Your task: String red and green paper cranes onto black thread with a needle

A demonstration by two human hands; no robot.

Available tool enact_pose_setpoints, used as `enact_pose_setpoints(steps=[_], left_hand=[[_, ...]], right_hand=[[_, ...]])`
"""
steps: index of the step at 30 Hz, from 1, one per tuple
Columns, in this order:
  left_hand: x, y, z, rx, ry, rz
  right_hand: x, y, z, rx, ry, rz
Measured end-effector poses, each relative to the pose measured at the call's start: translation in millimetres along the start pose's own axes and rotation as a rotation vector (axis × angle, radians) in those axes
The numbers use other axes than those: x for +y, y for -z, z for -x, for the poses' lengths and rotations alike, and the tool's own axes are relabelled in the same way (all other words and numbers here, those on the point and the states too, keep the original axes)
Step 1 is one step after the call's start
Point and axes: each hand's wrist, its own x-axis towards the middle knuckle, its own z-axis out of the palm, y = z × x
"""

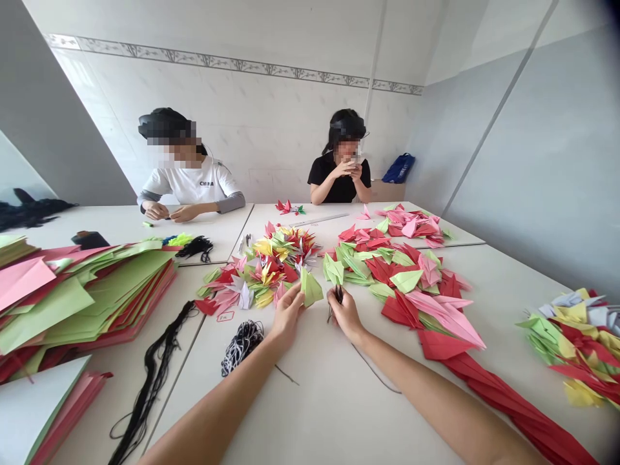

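Note:
My left hand pinches a pale green folded origami piece at the near edge of the heaped paper. My right hand is close beside it, with its fingers closed on a black thread. A thin strand trails from there down to the right across the white table. Whether a needle is on the thread is too small to tell. Just ahead of my hands lie a pile of multicoloured origami cranes and a pile of red and green folded pieces.
Stacks of coloured paper sheets fill the left side, beside a black thread hank and a black-and-white tangle. A long red folded strand runs right. Two seated co-workers, one in white, one in black, sit opposite.

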Motion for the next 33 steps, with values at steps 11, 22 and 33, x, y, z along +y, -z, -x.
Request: enact_pose_setpoints(steps=[11,22,33], left_hand=[[3.0,1.4,1.6,0.079,0.042,0.033],[4.5,2.5,2.3,0.107,0.018,0.079],[3.5,4.1,0.4,0.106,0.013,0.093]], right_hand=[[-16.6,0.7,12.7,-0.023,0.162,0.039],[-20.7,-1.2,15.4,-0.165,0.244,0.13],[-23.6,-0.9,15.4,-0.16,0.237,0.132]])
